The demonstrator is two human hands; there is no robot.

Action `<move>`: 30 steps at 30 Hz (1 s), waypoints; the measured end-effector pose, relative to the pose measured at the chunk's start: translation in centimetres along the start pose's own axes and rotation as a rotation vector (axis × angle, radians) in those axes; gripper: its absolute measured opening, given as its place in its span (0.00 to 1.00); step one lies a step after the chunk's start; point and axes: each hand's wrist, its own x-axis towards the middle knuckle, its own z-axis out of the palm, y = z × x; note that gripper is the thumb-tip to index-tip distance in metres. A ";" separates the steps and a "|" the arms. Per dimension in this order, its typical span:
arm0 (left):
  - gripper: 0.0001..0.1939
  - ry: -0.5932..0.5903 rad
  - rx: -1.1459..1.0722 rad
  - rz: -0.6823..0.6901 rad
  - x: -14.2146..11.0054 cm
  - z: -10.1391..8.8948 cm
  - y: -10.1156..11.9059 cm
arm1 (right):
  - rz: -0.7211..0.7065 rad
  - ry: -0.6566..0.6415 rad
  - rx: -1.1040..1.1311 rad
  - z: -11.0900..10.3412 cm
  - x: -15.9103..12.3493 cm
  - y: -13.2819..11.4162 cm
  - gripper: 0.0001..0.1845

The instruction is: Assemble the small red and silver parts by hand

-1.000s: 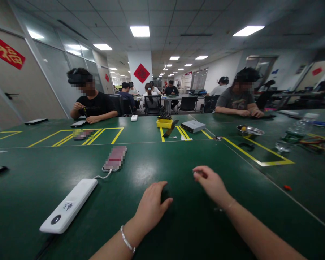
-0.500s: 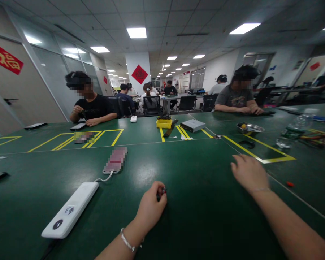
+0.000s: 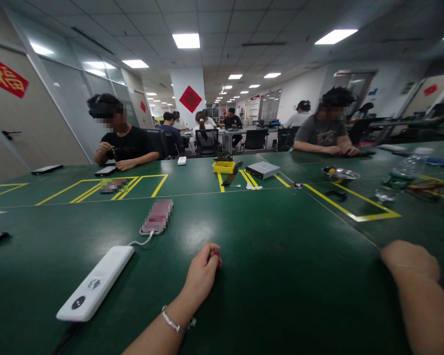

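Observation:
My left hand (image 3: 202, 271) is closed, with thumb and fingers pinched round a small red object (image 3: 217, 254). Only a bit of it shows at the fingertips, so its kind is unclear. A silvery bracelet (image 3: 170, 319) circles the left wrist. Far to the right, my right hand (image 3: 410, 259) rests low over the green table (image 3: 281, 276), back of the hand toward me. Its fingers are hidden beneath or behind it, and I cannot tell what they hold. The hand covers the spot where a small red piece lay.
Left of my left hand lie a white power bank (image 3: 96, 283) and a cabled phone (image 3: 157, 217). Beyond are a yellow bin (image 3: 224, 167), a grey box (image 3: 262, 169), a metal bowl (image 3: 340, 173) and a plastic bottle (image 3: 405, 172). Two people sit across the table.
My right hand has swung right and toward me, onto the place of the loose red piece, which is now out of sight. My left hand has shifted slightly left, still pinching its small object.

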 end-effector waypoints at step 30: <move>0.14 -0.001 0.113 0.139 0.0 0.4 0.3 | -0.012 -1.256 1.347 7.4 -23.1 -22.8 0.14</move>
